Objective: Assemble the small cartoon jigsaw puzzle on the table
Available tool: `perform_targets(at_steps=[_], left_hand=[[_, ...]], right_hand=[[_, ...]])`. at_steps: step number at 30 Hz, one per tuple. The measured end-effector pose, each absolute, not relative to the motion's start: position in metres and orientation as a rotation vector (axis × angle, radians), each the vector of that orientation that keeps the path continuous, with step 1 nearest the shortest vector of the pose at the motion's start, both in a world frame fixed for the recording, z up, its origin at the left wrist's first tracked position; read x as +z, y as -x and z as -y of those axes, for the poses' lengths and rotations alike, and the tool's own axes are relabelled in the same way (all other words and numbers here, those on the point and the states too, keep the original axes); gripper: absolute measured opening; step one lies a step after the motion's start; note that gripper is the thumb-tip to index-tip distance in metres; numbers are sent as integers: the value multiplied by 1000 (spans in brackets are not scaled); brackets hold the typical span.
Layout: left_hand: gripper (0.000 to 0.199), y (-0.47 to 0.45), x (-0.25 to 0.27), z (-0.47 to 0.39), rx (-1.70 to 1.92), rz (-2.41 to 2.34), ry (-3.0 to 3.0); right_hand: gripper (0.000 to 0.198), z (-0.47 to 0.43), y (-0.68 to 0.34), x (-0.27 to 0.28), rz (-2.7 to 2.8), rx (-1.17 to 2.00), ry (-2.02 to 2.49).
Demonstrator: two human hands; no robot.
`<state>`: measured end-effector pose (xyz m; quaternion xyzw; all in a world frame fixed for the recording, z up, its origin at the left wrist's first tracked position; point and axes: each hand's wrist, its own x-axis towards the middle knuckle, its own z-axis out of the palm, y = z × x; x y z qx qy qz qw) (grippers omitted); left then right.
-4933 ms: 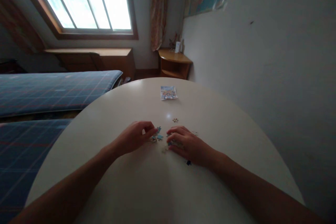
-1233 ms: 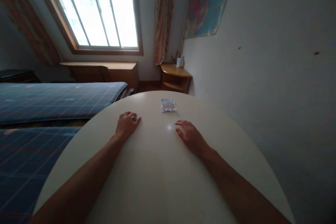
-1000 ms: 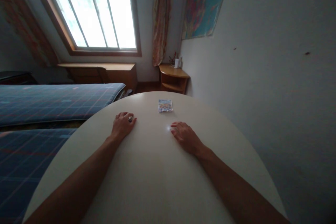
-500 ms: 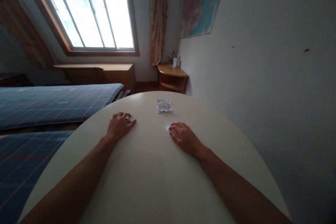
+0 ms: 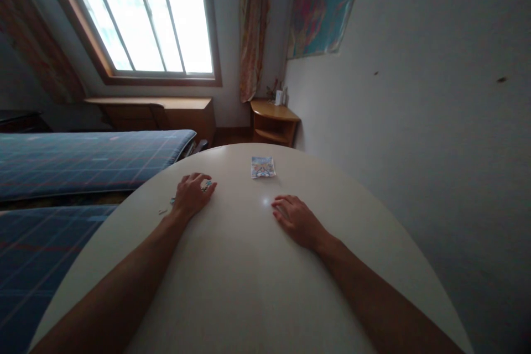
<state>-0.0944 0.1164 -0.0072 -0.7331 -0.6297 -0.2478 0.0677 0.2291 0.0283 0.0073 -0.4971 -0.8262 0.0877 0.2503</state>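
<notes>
My left hand (image 5: pixel 191 193) lies palm down on the left part of the white round table (image 5: pixel 257 276). Its thumb and forefinger are apart, and small pieces (image 5: pixel 206 185), likely jigsaw pieces, show between them; more may be hidden under the palm. Behind the wrist lie a dark bluish piece (image 5: pixel 172 200) and a pale piece (image 5: pixel 162 211). My right hand (image 5: pixel 299 220) rests on the table to the right, fingers loosely stretched, holding nothing. Beyond both hands sits a small square picture sheet (image 5: pixel 263 167) with a blue and orange print.
Left of the table is a bed with a blue checked mattress (image 5: pixel 95 160). A wooden desk (image 5: pixel 166 104) stands under the bright window (image 5: pixel 141 16). A wooden corner shelf (image 5: pixel 274 112) stands beyond the table, and a white wall (image 5: pixel 415 121) runs along the right.
My left hand has shifted slightly over the pieces, and loose pieces now show behind its wrist. The right hand stays nearly in place; the view has moved a little.
</notes>
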Motion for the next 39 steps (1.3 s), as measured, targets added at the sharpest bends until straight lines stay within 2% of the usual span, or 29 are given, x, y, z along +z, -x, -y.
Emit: perform_targets(at_steps=[3,9,12,15,20,22,25,33,36,39], left_hand=[[38,92,-10,-116,-711,1918,2201],[26,91,-6,-114,-652,1978,2185],[27,89,-1,-109,-672,2005,2113],[40,90,2,-97,-727,2071,1966],[88,102,-9,-74,-595,2545,1756],[94,104,-16,-69,-549,2562,1783],[85,100,-24,-71,-609,2355,1912],[40,90,-17,-100,-683,2084,2165],[35,83,-9,-100,-718,2029,2182],[41,60,3,-91,-771,1944,2166]], right_hand=[[24,-29,-230,7,2253,245,1357],[24,-29,-230,7,2251,248,1343],[24,-28,-230,7,2251,251,1331],[24,-28,-230,6,2259,249,1333],[25,-29,-231,6,2254,248,1344],[25,-29,-230,6,2257,246,1345],[25,-29,-230,7,2261,234,1347],[25,-30,-230,5,2276,214,1337],[24,-31,-230,4,2274,213,1332],[24,-30,-229,6,2276,210,1340]])
